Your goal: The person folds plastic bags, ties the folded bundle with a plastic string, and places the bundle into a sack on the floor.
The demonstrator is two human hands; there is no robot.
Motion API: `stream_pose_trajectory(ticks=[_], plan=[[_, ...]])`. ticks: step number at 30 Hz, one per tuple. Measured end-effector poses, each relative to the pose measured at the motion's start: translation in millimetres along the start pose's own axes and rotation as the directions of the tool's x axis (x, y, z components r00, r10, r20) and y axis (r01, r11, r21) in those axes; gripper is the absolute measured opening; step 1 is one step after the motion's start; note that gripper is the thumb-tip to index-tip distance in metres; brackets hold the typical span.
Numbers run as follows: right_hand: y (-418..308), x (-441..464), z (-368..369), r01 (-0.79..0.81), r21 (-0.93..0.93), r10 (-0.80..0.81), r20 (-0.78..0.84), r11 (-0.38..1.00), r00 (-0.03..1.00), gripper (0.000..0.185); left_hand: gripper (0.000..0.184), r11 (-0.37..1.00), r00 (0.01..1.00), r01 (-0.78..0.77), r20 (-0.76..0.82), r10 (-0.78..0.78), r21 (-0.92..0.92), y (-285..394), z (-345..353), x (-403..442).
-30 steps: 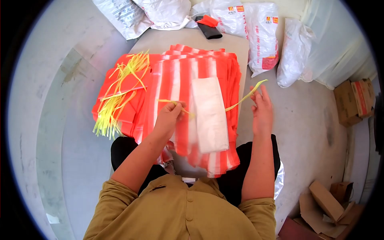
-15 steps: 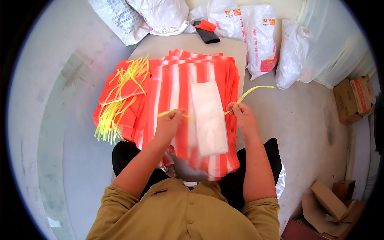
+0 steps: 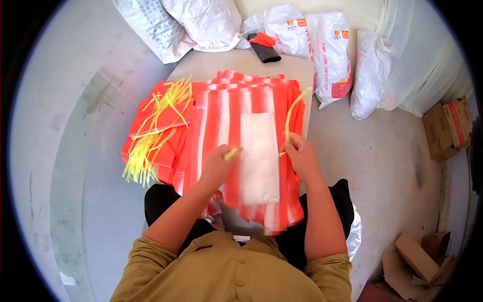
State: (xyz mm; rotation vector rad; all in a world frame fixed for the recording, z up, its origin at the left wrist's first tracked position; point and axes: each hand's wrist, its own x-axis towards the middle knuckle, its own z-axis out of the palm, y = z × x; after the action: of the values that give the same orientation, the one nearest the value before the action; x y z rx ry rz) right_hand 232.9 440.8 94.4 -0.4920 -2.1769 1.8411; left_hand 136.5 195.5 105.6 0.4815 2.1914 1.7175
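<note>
A white, flat folded bundle [image 3: 259,161] lies upright in view on a thick stack of red-and-white striped plastic sheets or bags [image 3: 234,108]. On its left, my left hand [image 3: 216,166] pinches a yellow strip end [image 3: 231,154]. Beside the bundle's right edge, my right hand [image 3: 301,156] is closed on a yellow strip [image 3: 288,121], whose loose end points up. Whether both ends belong to one strip passing behind the bundle is hidden. A heap of loose yellow strips [image 3: 166,113] rests on plain red plastic sheets [image 3: 133,143] at the left.
The stack sits on a beige board [image 3: 201,63] before my knees. White printed sacks [image 3: 329,60] stand along the far side, near a black roll with a red piece [image 3: 265,50]. Cardboard boxes [image 3: 443,126] are at the right, with torn cardboard [image 3: 415,261] lower right.
Both hands have moved slightly, and the right strip's loose end has swung from pointing right to upward. The white bundle now lies straighter. The whole view has shifted a little.
</note>
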Motion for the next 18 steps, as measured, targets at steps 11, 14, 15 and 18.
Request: stream_pose_trajectory(ticks=[11, 14, 15, 18], plan=[[-15, -3, 41, 0.501, -0.446, -0.498, 0.134, 0.742, 0.857, 0.014, 0.011, 0.802, 0.855, -0.519, 0.161, 0.493, 0.296, 9, 23, 10], [-20, -4, 43, 0.504, -0.507, -0.474, 0.199, 0.699, 0.858, 0.015, 0.013, 0.968, 0.965, -0.249, 0.083, 0.249, -0.018, -3, 29, 13], [-20, -5, 43, 0.495, -0.533, -0.461, 0.209, 0.686, 0.863, 0.016, 0.014, 0.989, 0.986, -0.139, 0.091, 0.142, -0.044, -1, 27, 14], [-18, -8, 44, 0.536, -0.486, -0.544, 0.141, 0.69, 0.827, 0.019, 0.017, 0.996, 0.999, 0.016, 0.054, -0.011, -0.093, 5, 31, 14]])
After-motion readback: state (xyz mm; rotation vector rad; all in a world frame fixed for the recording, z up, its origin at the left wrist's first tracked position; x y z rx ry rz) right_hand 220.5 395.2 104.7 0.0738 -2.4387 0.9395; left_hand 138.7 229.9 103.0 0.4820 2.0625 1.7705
